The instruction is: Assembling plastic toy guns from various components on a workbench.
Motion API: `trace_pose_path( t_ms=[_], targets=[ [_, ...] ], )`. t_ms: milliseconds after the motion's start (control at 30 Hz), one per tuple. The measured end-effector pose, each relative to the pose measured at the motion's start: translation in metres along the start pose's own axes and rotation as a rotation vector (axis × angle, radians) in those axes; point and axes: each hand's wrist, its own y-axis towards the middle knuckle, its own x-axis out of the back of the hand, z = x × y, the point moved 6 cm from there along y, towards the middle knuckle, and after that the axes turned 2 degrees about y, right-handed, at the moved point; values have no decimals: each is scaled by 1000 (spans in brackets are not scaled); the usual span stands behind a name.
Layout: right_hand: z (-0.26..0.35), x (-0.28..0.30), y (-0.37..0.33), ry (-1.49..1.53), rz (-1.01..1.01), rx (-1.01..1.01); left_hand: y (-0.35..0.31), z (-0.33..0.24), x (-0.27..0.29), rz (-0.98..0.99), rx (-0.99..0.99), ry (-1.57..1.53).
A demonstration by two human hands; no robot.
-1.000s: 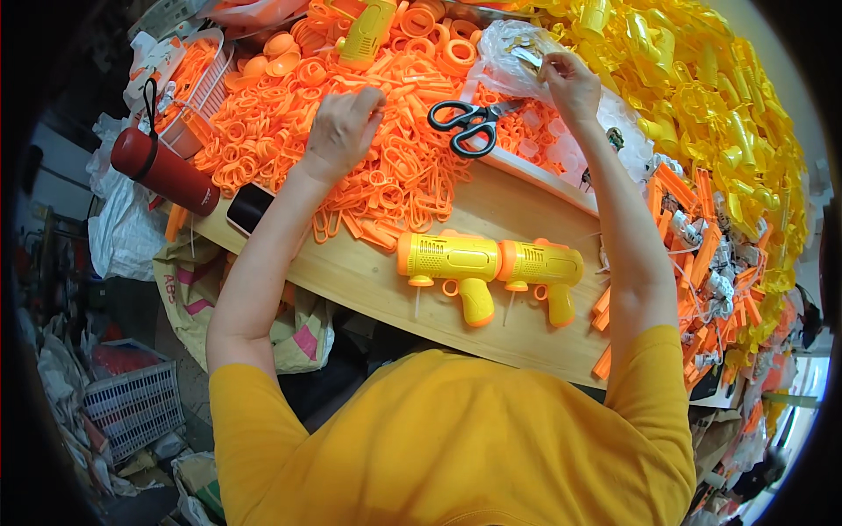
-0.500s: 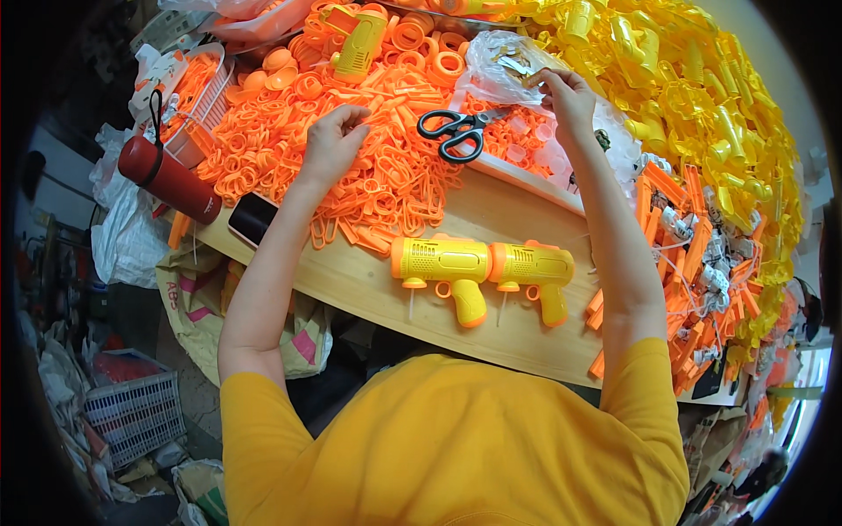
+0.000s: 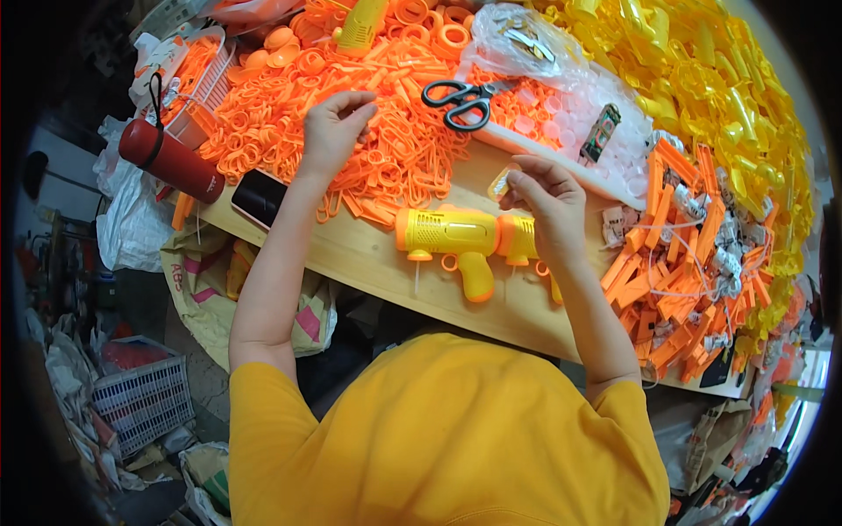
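Observation:
My right hand (image 3: 553, 197) pinches a small flat shiny piece with a yellow edge (image 3: 501, 182) between thumb and fingertips, above the wooden table. Below it lie two yellow toy guns with orange trim, end to end. The left toy gun (image 3: 452, 231) is in full view, while my right hand and wrist partly cover the right toy gun (image 3: 517, 238). My left hand (image 3: 335, 131) hovers over a heap of orange plastic parts (image 3: 403, 149), thumb and fingers brought together; whatever they hold, if anything, I cannot make out.
Black-handled scissors (image 3: 465, 103) lie beside a clear plastic bag (image 3: 531, 44) of shiny pieces. A white tray (image 3: 561, 159) holds translucent caps. Yellow parts (image 3: 702, 88) and wired orange parts (image 3: 684, 254) are heaped at right. A red bottle (image 3: 171, 162) and phone (image 3: 257, 198) are at left.
My right hand has come back from the plastic bag toward me, with the small shiny piece now in its fingers. My left hand has stayed nearly in place over the orange parts.

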Motion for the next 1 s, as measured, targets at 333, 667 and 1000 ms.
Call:
trace_pose_path(
  t_ms=[333, 667, 1000],
  targets=[
    [-39, 12, -44, 194, -53, -208, -75, -18, -33, 112, -13, -157],
    [-41, 10, -65, 101, -160, -90, -132, -37, -57, 175, -106, -95],
    [-38, 9, -71, 109, -185, -73, -151, -13, -78, 219, 224, -479]
  ],
)
